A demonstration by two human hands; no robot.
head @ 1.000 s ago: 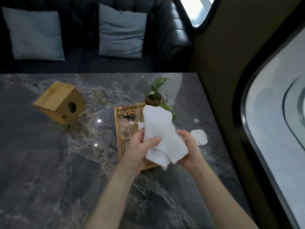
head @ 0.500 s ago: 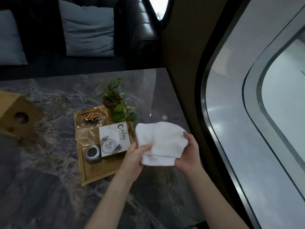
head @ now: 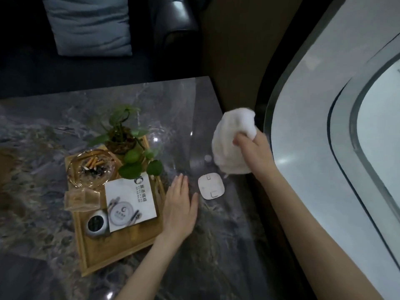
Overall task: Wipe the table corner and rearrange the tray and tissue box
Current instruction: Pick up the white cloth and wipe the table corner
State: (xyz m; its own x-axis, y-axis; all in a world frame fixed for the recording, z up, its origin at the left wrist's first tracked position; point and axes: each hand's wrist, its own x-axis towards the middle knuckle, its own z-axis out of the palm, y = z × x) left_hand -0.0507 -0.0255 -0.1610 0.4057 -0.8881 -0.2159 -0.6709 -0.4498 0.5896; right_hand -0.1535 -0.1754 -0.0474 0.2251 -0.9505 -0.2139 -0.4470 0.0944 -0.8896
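My right hand (head: 256, 151) grips a bunched white cloth (head: 232, 139) and holds it over the right edge of the dark marble table (head: 216, 245), near the far right corner. My left hand (head: 179, 204) lies flat and open on the table, right beside the wooden tray (head: 112, 254). The tray carries a glass ashtray (head: 91, 167) with cigarette butts, a small potted plant (head: 123, 137), a white card (head: 131, 202), a clear holder and a small round dark device. Only a brown sliver of the wooden tissue box (head: 5, 163) shows at the left edge.
A white square pad (head: 211, 186) lies on the table between my hands, with a small white dot (head: 207, 158) behind it. A dark leather sofa with a grey cushion (head: 88, 24) stands beyond the table. A curved window (head: 335, 148) runs along the right.
My left hand let go of the cloth and came down flat beside the tray. My right hand carried the cloth toward the far right corner. The view shifted right, so the tissue box slid out.
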